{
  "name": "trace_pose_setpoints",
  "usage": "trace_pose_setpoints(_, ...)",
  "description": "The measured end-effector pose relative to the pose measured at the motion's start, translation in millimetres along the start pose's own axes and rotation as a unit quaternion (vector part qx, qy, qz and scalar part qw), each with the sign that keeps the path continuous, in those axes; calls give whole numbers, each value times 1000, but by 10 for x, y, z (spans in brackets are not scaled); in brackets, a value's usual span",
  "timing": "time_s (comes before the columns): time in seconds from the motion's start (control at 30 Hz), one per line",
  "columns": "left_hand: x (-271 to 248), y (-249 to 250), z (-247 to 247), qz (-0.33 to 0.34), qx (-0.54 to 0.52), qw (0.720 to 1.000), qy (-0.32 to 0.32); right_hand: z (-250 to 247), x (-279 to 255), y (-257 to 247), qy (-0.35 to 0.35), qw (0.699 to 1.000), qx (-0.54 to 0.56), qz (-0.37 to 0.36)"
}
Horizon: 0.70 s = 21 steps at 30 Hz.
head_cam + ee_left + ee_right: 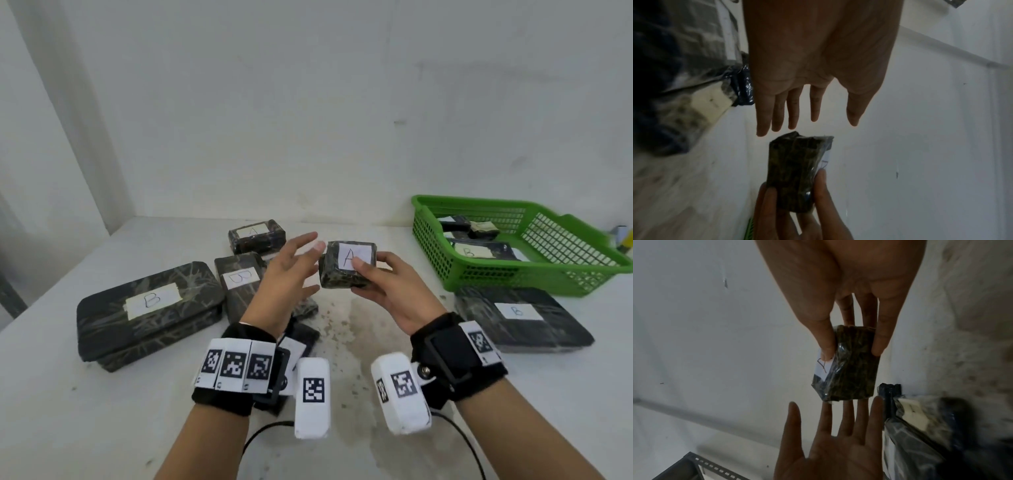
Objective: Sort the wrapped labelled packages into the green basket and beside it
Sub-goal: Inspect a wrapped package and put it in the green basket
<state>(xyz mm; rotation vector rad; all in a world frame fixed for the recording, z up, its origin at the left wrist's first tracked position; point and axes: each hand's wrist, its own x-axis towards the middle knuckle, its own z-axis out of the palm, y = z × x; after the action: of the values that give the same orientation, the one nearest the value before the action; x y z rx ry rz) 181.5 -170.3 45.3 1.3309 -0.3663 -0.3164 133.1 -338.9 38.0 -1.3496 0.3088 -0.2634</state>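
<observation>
From overhead, the right hand (383, 287) is pinching the small package labelled A (347, 269) above the table (102, 411), left hand (291, 270) spread loose beside it, holding nothing. The green basket (582, 270) is already holding some packages, one B package (520, 313) lying beside it; several are waiting. Left wrist view: fingers (791, 113) are hanging straight, just clear of the package. Right wrist view: thumb (825, 337) is pressing its label.

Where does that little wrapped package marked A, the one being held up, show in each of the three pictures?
Head: package A centre, pinched by the right hand.
Left wrist: lower centre, below the fingers.
Right wrist: centre.
Shared landmark: the open left hand beside it.
</observation>
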Motion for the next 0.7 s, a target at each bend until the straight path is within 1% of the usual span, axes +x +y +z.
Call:
trace_pose_setpoints(0.07, -130, -110, 92, 10, 2, 999, -33, -31, -168, 79, -1, 1000, -4, -10)
trace_pose_setpoints(0.1, -171, -161, 121, 16, -2, 999, -39, -34, -235, 111, -7, 1000, -5, -16)
trace_pose_setpoints(0.27, -240, -261, 164, 64, -9, 998, -12, -37, -421, 173, -49, 997, -19, -53)
trace_pose_setpoints(0.37, -255, -251, 130, 71, -8, 997, -17, -31, -444, 188, -58, 997, 18, -50)
trace_pose_setpoints(0.47, -282, -243, 135, 71, -22, 997, -26, -44, -454, 203, -35, 996, 36, -78)
trace_pose_setpoints(0.57, -298, -270, 201, 64, -17, 997, -30, -72, -460, 209, -8, 994, 10, -108)
trace_pose_setpoints(0.7, -297, -313, 243, 74, -11, 997, -6, -72, -470, 197, -3, 993, -15, -114)
